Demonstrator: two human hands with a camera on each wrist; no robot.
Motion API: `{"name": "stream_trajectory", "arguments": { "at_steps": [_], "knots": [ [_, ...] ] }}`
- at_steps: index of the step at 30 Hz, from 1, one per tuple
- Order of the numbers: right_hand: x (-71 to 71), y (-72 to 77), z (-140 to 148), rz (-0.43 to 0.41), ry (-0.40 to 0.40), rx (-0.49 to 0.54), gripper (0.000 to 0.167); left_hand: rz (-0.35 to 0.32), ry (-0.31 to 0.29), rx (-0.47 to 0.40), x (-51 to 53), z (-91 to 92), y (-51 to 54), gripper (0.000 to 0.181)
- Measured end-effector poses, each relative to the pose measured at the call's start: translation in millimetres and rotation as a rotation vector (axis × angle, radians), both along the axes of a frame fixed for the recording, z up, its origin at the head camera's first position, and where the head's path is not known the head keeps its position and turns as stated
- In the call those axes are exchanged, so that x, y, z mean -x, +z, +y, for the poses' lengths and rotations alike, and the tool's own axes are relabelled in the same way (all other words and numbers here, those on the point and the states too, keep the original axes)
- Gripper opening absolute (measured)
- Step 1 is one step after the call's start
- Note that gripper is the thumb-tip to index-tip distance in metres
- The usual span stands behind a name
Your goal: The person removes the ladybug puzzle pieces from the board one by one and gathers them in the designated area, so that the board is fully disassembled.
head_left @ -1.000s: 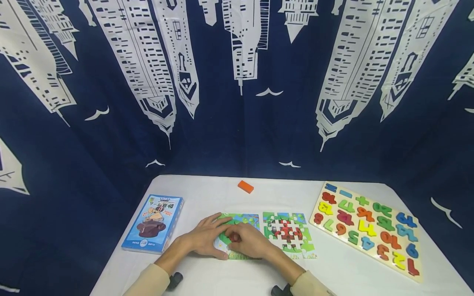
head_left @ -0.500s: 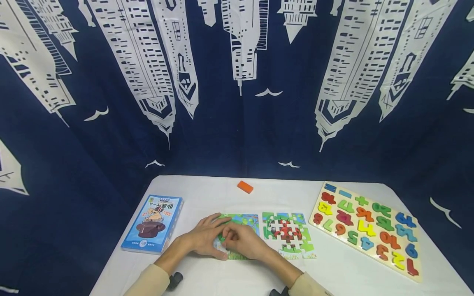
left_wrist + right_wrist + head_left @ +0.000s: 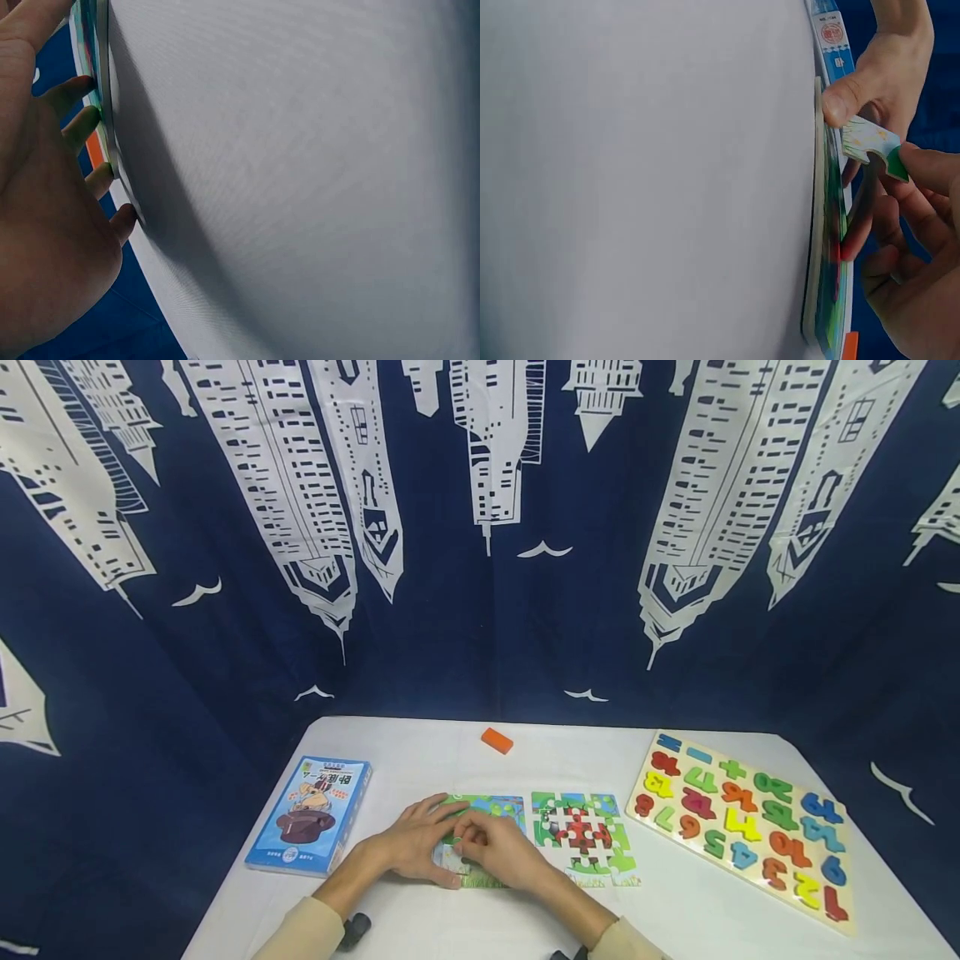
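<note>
My right hand (image 3: 498,850) pinches a puzzle piece (image 3: 870,139) between thumb and fingertip, just over the left jigsaw puzzle (image 3: 498,806). In the right wrist view the piece is tilted off the board, pale with grass blades, orange specks and a green corner. My left hand (image 3: 416,843) rests along that puzzle's left side, fingers spread, thumb near the lower edge. The left wrist view shows its fingertips (image 3: 88,120) touching the board's edge. Both hands cover much of the puzzle's left and middle parts.
To the right lies another jigsaw puzzle (image 3: 622,860), with a ladybird and white gaps. A blue game box (image 3: 307,814) lies at the left. A wooden number board (image 3: 738,827) lies far right, and an orange block (image 3: 497,741) behind the puzzles. The white table ends at a dark patterned cloth.
My right hand has moved slightly over the left puzzle, its wrist turning a little. The red patch seen under its fingers a second ago is now covered. My left hand has stayed in place.
</note>
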State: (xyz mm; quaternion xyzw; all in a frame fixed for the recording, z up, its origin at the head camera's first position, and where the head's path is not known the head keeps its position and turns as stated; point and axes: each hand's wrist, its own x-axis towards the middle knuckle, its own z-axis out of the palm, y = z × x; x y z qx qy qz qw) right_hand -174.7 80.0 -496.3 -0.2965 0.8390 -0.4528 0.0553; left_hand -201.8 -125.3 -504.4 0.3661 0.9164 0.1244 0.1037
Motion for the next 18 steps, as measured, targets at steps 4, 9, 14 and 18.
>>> {"name": "stream_trajectory", "arguments": {
  "at_steps": [4,9,14,18],
  "knots": [
    [1.4,2.9,12,0.005,-0.036,0.014,0.015,0.005,-0.008,0.012,0.4,-0.1,-0.2,0.099],
    [4.3,8.9,35,-0.029,-0.061,0.023,0.016,-0.006,-0.011,0.003,0.7,0.2,-0.1,0.098],
    [5.8,13.5,60,-0.065,-0.120,-0.001,0.018,0.011,-0.019,-0.003,0.6,0.2,-0.8,0.098],
    [6.9,14.2,78,-0.049,-0.178,-0.043,0.017,0.024,-0.022,-0.010,1.2,0.6,-2.1,0.098]
  ]
}}
